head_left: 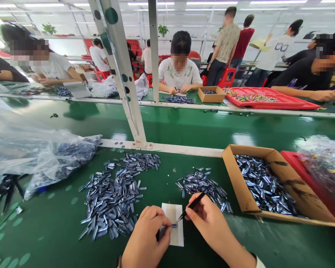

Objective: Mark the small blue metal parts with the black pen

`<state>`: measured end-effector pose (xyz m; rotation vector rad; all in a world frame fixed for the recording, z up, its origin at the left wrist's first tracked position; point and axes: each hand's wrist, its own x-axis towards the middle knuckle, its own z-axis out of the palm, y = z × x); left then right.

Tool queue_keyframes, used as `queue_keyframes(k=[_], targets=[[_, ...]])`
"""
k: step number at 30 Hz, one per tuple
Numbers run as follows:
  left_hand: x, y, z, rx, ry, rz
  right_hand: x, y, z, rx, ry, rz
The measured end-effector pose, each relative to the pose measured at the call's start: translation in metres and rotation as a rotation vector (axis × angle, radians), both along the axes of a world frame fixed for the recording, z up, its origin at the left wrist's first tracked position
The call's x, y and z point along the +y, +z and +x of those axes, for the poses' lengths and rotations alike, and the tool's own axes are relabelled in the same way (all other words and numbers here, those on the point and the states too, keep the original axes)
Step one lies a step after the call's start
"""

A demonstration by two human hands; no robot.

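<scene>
My left hand (152,232) is closed in a pinch around a small dark blue piece (173,225), whose end sticks out past the fingertips. Beneath it lies a pale rectangular card (178,238) on the green table. In my right hand (206,214) is a pair of black tweezers (194,203), tips angled down-left over the card, close to the piece. Whether the tips touch it I cannot tell. A large heap of flat, shiny dark blue pieces (111,201) spreads left of the card. A smaller heap of similar pieces (203,184) lies just beyond my right hand.
An open cardboard box (244,193) of similar pieces stands at the right, beside a red tray (309,182). A clear plastic bag (64,160) lies at the left. A slanted metal post (123,74) rises from the table's far rail. Several people sit opposite, across a green belt (184,124).
</scene>
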<state>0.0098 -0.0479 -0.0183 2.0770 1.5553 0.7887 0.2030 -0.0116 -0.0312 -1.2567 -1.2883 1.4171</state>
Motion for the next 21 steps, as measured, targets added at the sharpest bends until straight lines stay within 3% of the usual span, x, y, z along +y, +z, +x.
queue_keyframes(k=[21], targets=[[-0.0011,0.0041,-0.0008,0.033,-0.061,-0.102,0.0026,0.0053,-0.0009,0.053,-0.041,-0.064]])
